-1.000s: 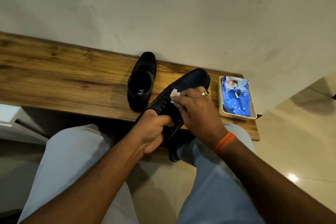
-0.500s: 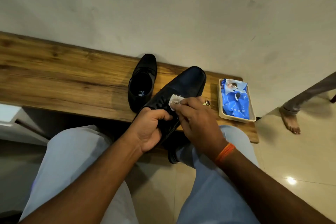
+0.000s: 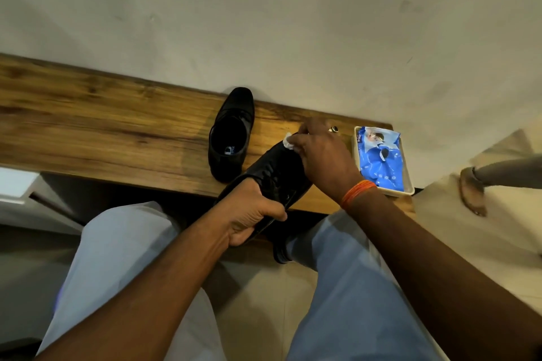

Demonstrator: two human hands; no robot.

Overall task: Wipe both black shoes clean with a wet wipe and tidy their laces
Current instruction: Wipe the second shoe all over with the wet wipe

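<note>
1. The left hand (image 3: 252, 211) has its fingers (image 3: 275, 209) curled tight round the heel end of the black leather lace-up shoe (image 3: 272, 176), held above the wooden tabletop (image 3: 117, 129) edge.
2. The right hand (image 3: 322, 158) pinches a crumpled white wet wipe (image 3: 289, 142), seemingly pressing it on the toe.
3. The second black leather shoe (image 3: 231, 135) stands on the tabletop.

I am holding a black shoe (image 3: 272, 173) whose leather is looking smooth with a faint sheen; the second shoe (image 3: 231, 132) is showing the same dark leather, duller inside. The wet wipe (image 3: 289, 142) in my right grip (image 3: 322, 155) is looking like soft white cloth, crumpled. The worktop (image 3: 102, 126) is showing brown wood grain with a matt finish. The wipes packet (image 3: 379, 158) is shining as glossy blue plastic, sitting in a smooth cream plastic tray (image 3: 409, 189). The floor (image 3: 484, 243) is gleaming like polished tile.
</note>
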